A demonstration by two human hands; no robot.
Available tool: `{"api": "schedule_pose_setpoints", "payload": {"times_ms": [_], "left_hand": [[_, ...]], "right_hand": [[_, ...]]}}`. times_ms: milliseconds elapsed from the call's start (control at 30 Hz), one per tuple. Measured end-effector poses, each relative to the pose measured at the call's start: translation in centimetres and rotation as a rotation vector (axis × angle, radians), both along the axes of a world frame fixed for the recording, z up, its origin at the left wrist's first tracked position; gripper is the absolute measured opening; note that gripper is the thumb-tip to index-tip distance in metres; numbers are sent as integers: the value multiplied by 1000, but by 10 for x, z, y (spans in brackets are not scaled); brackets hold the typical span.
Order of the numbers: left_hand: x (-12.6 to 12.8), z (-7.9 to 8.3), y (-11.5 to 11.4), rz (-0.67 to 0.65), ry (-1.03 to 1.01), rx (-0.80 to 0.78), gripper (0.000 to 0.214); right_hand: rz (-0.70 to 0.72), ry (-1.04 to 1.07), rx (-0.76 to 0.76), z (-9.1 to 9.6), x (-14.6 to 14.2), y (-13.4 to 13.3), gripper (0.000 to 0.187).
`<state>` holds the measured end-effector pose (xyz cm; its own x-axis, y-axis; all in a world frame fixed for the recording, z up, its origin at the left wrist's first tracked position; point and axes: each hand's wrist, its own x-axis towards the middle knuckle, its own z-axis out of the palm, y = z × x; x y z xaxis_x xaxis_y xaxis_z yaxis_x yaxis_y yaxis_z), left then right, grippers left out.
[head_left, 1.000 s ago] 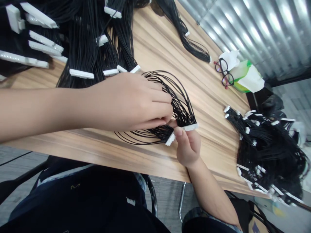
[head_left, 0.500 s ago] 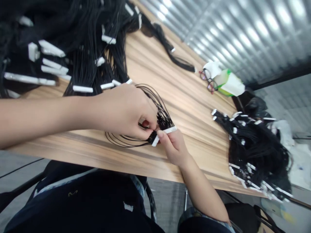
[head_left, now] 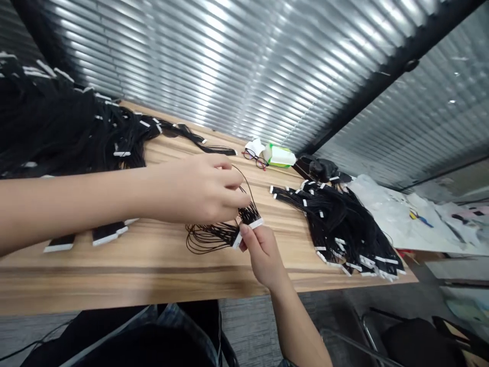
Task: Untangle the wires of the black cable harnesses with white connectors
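A looped black wire harness (head_left: 208, 237) with two white connectors lies on the wooden table (head_left: 160, 265) near its front edge. My right hand (head_left: 263, 252) pinches the white connectors (head_left: 248, 230) together from below. My left hand (head_left: 202, 189) reaches across from the left, its fingers closed on the black wires just behind the connectors. Part of the loop is hidden under my left hand.
A big heap of black harnesses (head_left: 57, 127) covers the table's left and back. Another pile (head_left: 340, 224) lies to the right. Glasses (head_left: 255, 159) and a green tissue pack (head_left: 280, 155) sit at the far edge below corrugated metal wall. Clear plastic sheets (head_left: 401, 214) lie further right.
The camera has tilted up, so the wall and more of the table show. Both hands keep their grip on the harness; the loop looks drawn smaller and tighter than a second ago.
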<state>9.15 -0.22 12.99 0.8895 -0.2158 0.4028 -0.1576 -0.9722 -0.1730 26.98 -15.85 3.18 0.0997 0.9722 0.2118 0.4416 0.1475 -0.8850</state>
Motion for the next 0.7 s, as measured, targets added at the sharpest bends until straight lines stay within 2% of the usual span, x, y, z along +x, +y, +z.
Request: {"api": "schedule_pose_setpoints", "payload": {"times_ms": [67, 167, 233, 367, 467, 567, 600, 700], "left_hand": [[8, 10, 5, -5, -33, 31, 51], [24, 15, 16, 135, 11, -64, 46], [36, 10, 22, 160, 95, -180, 38], [56, -7, 26, 82, 407, -405, 26], [62, -7, 16, 92, 397, -399, 18], [69, 14, -14, 247, 210, -336, 25], [73, 26, -29, 292, 201, -397, 30], [97, 69, -82, 139, 505, -768, 42]], "right_hand": [[-48, -31, -5, -2, 5, -15, 44], [-61, -103, -12, -5, 8, -34, 43], [-48, -139, -19, -5, 8, -44, 42], [-20, -138, -18, -4, 9, -61, 43], [-45, -112, -31, -8, 13, -69, 44], [-134, -36, -81, -16, 21, -70, 47], [-162, 0, -100, -19, 23, -69, 49], [-249, 137, -102, -24, 28, -65, 54]]}}
